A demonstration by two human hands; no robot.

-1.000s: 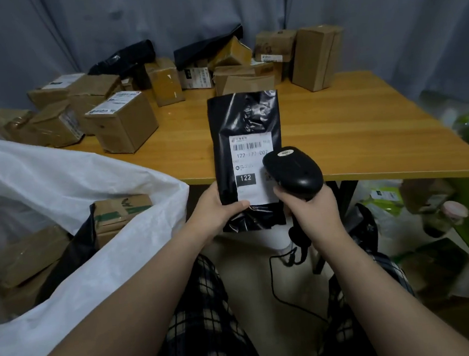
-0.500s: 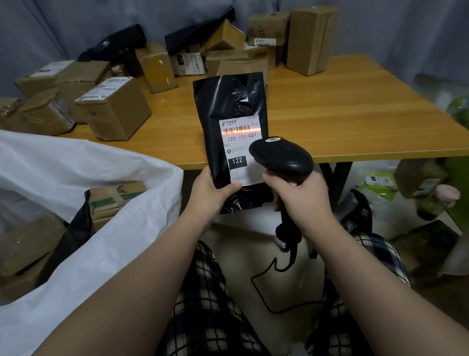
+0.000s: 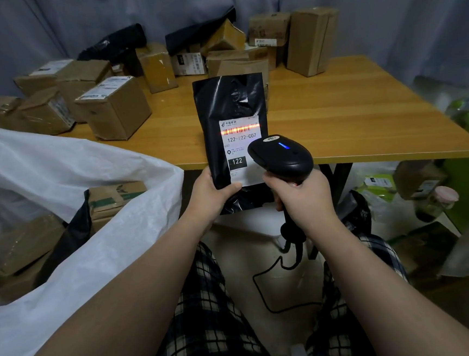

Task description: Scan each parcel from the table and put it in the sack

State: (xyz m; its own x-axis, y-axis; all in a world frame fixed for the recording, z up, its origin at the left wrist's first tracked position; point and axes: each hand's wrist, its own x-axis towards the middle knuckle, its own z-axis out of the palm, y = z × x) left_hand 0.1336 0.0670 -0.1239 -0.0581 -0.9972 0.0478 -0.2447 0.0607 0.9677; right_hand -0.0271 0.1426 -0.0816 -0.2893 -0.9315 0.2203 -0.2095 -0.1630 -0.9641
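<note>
My left hand (image 3: 210, 195) grips the lower left edge of a black plastic mailer parcel (image 3: 229, 104), held upright in front of the table edge, its white label facing me. My right hand (image 3: 304, 197) grips a black corded barcode scanner (image 3: 281, 156) just right of the label. A red scan line lies across the label's barcode, and a blue light glows on the scanner's head. The white sack (image 3: 67, 189) stands open at my left with several parcels inside.
The wooden table (image 3: 350, 122) carries several cardboard boxes (image 3: 113, 107) and black mailers along its back and left. The scanner cable (image 3: 268, 285) hangs down to my lap. Bags, a box and green items sit on the floor at the right.
The red scan line has come on across the barcode since a second ago, and the scanner's blue light now glows. Both hands hold much as before.
</note>
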